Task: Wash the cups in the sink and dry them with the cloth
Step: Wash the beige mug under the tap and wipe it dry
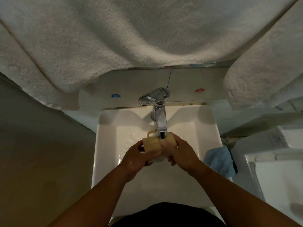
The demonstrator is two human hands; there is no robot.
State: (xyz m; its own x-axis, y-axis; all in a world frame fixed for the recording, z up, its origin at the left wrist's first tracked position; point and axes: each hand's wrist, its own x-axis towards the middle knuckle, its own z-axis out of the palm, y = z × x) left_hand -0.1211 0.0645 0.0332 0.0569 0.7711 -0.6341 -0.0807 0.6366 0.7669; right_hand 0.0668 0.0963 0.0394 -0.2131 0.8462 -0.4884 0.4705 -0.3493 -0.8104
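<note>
- A tan cup (151,145) lies on its side over the basin of the white sink (106,145), right under the spout of the chrome tap (159,118), with its handle pointing toward the back wall
- The left hand (136,158) grips the left end of the cup, fingers curled under it and thumb on top; the right hand (179,154) wraps the right end, fingers curled round the body
- Water looks to be running onto the cup where the hands meet, and the basin floor is wet, so I judge the washing step to be in hand, at the rinse or rub
- Whether this is the first cup or a later one cannot be told; no other cup shows
- Next, by my reckoning, the cup wants turning so water reaches the inside and handle, then lifting clear of the low spout without knocking it
- Drying calls for the blue cloth (220,162), which lies crumpled on the sink's right rim, near the right forearm
- One hand must let go to fetch it, so the other needs a firm hold on a wet, slippery cup
- A blue mark (115,96) and a red mark (199,90) sit on the wall tiles behind the tap; any writing on them is too small to read
- No brand is legible on tap, cup or cloth
- Pale towels (114,38) hang overhead
</note>
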